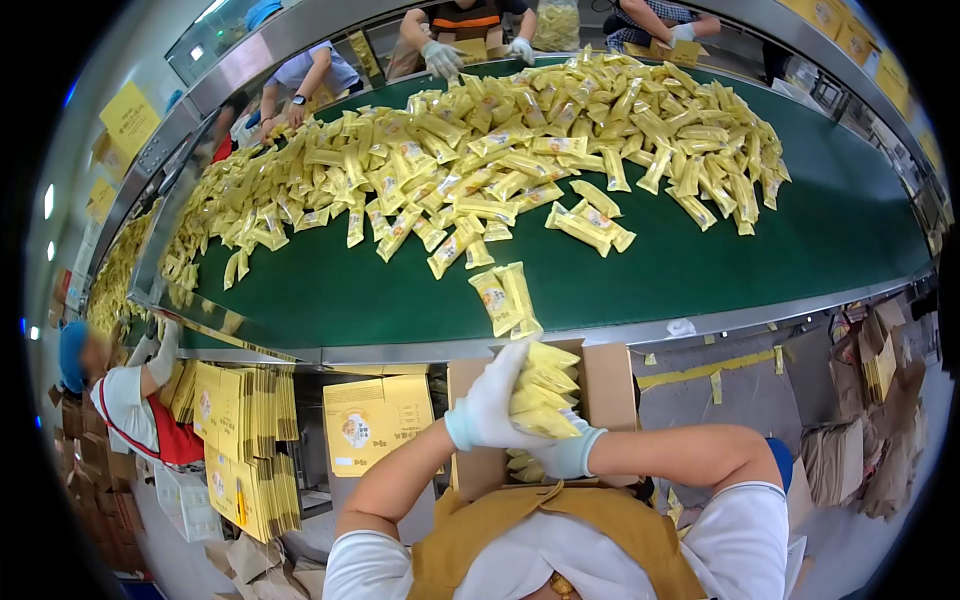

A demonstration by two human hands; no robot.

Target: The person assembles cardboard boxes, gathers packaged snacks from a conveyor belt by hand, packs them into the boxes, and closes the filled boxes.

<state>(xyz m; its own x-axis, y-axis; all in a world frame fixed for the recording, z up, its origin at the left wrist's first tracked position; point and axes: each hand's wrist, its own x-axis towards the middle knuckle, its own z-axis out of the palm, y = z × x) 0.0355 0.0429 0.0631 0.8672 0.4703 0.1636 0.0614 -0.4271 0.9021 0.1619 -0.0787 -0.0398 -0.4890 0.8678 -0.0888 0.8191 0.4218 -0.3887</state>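
My gloved left hand (492,402) and gloved right hand (566,455) are closed around a row of yellow snack packets (545,388), gripping it from both sides. This bundle is above an open cardboard carton (609,385) in front of my body. Lower in the carton, more packets (523,466) show partly, under my hands. Just beyond my left hand, a pair of loose packets (506,298) lies at the near edge of the green conveyor belt (400,300). My fingertips are partly hidden by the packets.
A large heap of yellow packets (480,150) covers the belt's far half. The metal belt rail (420,352) runs before me. Folded yellow cartons (240,430) stack at left, near a flat yellow box (375,425). Co-workers' gloved hands (441,58) are across the belt; another person (140,390) stands left.
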